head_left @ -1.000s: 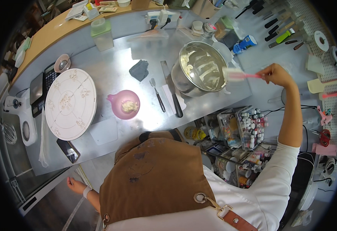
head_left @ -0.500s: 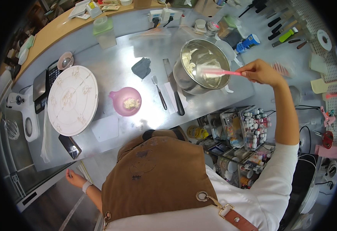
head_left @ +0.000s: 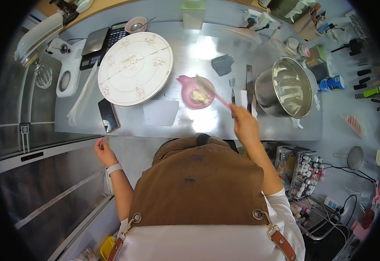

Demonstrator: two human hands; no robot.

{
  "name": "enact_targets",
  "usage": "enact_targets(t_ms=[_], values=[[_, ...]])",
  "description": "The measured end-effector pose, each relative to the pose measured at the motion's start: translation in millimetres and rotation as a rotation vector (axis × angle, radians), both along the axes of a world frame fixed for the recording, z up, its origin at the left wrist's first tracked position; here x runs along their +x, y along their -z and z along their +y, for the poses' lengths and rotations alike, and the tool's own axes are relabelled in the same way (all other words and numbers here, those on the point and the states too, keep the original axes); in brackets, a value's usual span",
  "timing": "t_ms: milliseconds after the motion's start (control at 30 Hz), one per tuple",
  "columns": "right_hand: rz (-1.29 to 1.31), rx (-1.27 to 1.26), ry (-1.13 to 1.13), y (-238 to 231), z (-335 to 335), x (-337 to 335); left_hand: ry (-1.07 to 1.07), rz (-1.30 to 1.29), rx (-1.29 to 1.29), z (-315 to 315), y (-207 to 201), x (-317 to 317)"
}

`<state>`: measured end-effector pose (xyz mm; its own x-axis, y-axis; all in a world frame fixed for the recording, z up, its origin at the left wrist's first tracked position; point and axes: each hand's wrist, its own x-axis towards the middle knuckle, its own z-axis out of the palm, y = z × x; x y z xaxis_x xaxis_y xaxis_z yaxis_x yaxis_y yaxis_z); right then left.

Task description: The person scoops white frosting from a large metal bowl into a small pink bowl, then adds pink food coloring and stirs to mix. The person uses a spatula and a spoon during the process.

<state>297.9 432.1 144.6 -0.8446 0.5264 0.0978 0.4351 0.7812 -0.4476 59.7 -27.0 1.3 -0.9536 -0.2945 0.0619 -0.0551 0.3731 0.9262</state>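
The right hand [head_left: 245, 127] pinches a pink-handled spatula [head_left: 221, 100] over a pink bowl [head_left: 188, 90] of pale cream [head_left: 200, 96], mid-surface [head_left: 231, 43], while the left hand [head_left: 106, 153] hangs loosely curled, apparently empty; steadying the bowl with it should help prevent tipping.

Your right hand [head_left: 245, 124] and its pink spatula [head_left: 221, 100] are blocking the right side of the pink bowl [head_left: 187, 98]. Farther right, a slim dark-handled tool [head_left: 232, 85] and a long blade [head_left: 249, 78] are lying before the tall steel bowl [head_left: 268, 91], which is walling off that end. On your left, the broad turntable [head_left: 135, 68] is barring a straight reach; between it and the pink bowl, a narrow bare strip is running toward the back, widening in front over a white sheet [head_left: 160, 112]. Near your left hand [head_left: 105, 152], the phone [head_left: 108, 115] is occupying the front edge.
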Motion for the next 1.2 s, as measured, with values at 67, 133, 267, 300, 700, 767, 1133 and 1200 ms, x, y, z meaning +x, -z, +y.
enact_targets(t_ms=[67,133,267,300,700,767,1133,1200], values=[[0.173,-0.052,0.022,9.1,2.1,-4.3,0.029,0.014,0.025,-3.0,-2.4,0.9],[0.367,0.033,0.002,2.8,17.1,2.2,-0.001,-0.034,0.002,-9.0,-1.3,3.4],[0.284,-0.037,0.083,-39.6,59.4,22.9,0.019,-0.109,-0.017,-19.4,7.9,4.7],[0.320,0.036,0.130,-52.9,72.6,27.6,0.056,-0.092,-0.017,-21.4,10.6,4.6],[-0.821,0.645,0.029,-59.2,281.0,67.3,0.166,-0.095,-0.225,-30.7,11.1,-31.3],[-0.916,0.601,-0.003,-21.0,298.2,58.4,0.245,0.163,-0.656,-26.5,8.1,-39.8],[-0.241,0.706,-0.048,-50.0,254.2,24.1,0.296,0.012,-0.885,30.3,3.9,-56.7],[-0.224,0.684,-0.045,-60.4,233.4,15.4,0.299,-0.029,-0.903,34.7,5.6,-53.4]])
